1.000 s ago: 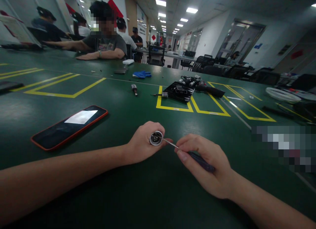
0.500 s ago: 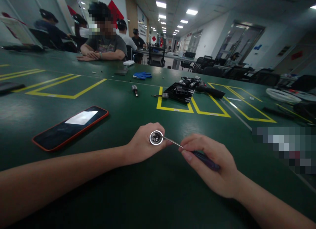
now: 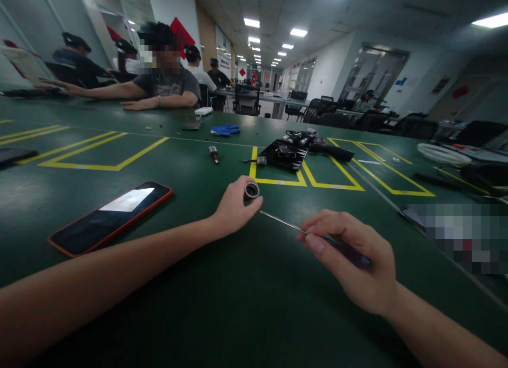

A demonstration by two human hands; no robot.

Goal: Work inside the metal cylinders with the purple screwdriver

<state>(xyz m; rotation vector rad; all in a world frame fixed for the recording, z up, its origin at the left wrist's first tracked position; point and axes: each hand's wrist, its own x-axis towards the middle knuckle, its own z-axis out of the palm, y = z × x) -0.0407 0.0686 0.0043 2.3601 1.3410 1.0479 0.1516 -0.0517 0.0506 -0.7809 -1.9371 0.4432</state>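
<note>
My left hand [image 3: 234, 209] grips a round metal connector shell [image 3: 251, 191], its open end facing up toward me and its inside dark. My right hand [image 3: 357, 257] is closed around the dark purple handle of a screwdriver [image 3: 281, 221]. The thin shaft points left, and its tip lies just right of my left thumb, apart from the shell's opening. Beyond my left hand, a small metal connector [image 3: 213, 154] rests on the green table [image 3: 238, 304]. Another connector piece [image 3: 261, 161] with a thin stem lies at the edge of a black sheet-like item [image 3: 283, 155].
A phone in an orange case [image 3: 111, 217] lies left of my hands. Farther off are a blue glove [image 3: 225, 130], a bundle of dark cables and connectors [image 3: 301, 137] and yellow tape outlines [image 3: 337, 187]. Across the table sits a person [image 3: 170, 88] with an arm stretched left.
The screwdriver tip has come out of the connector shell. My left hand has moved the shell away from me and tilted it; my right hand has shifted slightly right. The person opposite has reached out left.
</note>
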